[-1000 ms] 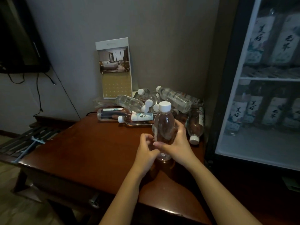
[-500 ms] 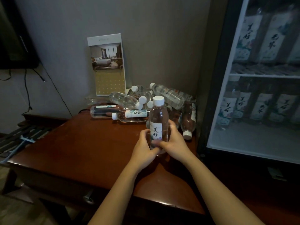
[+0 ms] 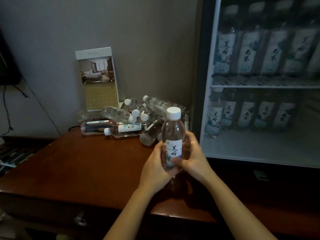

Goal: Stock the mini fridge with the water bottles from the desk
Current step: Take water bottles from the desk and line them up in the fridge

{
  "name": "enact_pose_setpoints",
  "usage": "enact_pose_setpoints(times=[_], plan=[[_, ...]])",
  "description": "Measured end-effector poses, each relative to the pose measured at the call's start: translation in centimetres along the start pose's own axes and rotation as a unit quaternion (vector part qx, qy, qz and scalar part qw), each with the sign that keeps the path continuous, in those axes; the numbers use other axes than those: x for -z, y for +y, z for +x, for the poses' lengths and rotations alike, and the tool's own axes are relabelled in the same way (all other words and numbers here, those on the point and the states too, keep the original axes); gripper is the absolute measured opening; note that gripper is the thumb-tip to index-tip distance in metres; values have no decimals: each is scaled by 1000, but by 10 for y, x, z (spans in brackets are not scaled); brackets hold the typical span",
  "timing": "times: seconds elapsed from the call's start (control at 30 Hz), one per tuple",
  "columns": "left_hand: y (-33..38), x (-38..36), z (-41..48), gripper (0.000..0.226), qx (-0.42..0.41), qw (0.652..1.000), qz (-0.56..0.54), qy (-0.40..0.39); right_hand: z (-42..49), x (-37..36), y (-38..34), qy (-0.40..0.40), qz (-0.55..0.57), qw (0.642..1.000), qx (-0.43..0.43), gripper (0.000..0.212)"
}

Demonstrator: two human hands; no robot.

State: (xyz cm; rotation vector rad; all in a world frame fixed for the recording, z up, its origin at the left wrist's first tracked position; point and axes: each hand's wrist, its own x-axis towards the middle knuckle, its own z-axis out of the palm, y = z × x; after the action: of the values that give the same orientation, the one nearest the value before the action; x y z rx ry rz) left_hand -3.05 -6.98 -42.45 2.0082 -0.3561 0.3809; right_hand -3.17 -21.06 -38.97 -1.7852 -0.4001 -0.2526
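The water bottle (image 3: 173,135) is upright now with its label square to the camera, white cap (image 3: 173,113) on top, and both hands are on it: the left hand (image 3: 155,167) cups the lower left side, the right hand (image 3: 194,158) wraps the right side with its fingers (image 3: 190,139) curled behind and the thumb laid across the bottom of the label. Compared with a second ago, that label has swung round from the far side to the front, and the bottle now sits further right, close to the mini fridge (image 3: 259,87), which fills far more of the view. So the turning looks finished and the carry to the fridge looks like the step in hand. Whether the base is off the table (image 3: 78,167) I cannot tell, as the hands hide it. The fridge's glass door looks shut, with labelled rows behind it on both shelves, so one hand will likely have to let go to open it. The pile of bottles (image 3: 131,116) at the wall, below the propped card (image 3: 97,78), lies as it did, so plenty remains to stock
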Motion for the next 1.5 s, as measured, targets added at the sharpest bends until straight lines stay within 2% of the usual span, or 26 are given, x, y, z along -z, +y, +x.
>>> enact_pose_setpoints(times=[0.17,0.33,0.53,0.67,0.87,0.93,1.07,1.13,1.23,1.37,1.5], plan=[[30,-40,4,73,-44,999,1,11,-19,52,-11,34,-7,999,-6,71],[57,-80,20,72,-80,997,2,-12,-25,100,-10,64,-40,997,-17,70],[72,-125,47,61,-75,994,-27,-79,-15,140,11,106,-36,993,-30,74],[75,-141,64,71,-81,993,-19,-81,7,157,22,106,-37,993,-26,70],[83,-159,86,61,-51,997,-5,-54,31,173,31,87,-31,995,-39,62],[84,-165,86,64,-34,999,-1,-25,34,176,36,86,-29,995,-47,62],[84,-165,84,61,-73,996,41,21,37,172,46,119,-25,991,-55,66],[81,-160,84,55,-110,992,56,14,41,169,49,141,-35,988,-54,71],[76,-156,84,60,-147,986,76,-5,44,165,55,163,-59,984,-40,65],[71,-158,86,66,-162,981,106,-29,49,163,62,206,-138,969,-11,55],[67,-162,88,64,-171,977,118,-47,55,163,68,230,-198,953,7,62]])
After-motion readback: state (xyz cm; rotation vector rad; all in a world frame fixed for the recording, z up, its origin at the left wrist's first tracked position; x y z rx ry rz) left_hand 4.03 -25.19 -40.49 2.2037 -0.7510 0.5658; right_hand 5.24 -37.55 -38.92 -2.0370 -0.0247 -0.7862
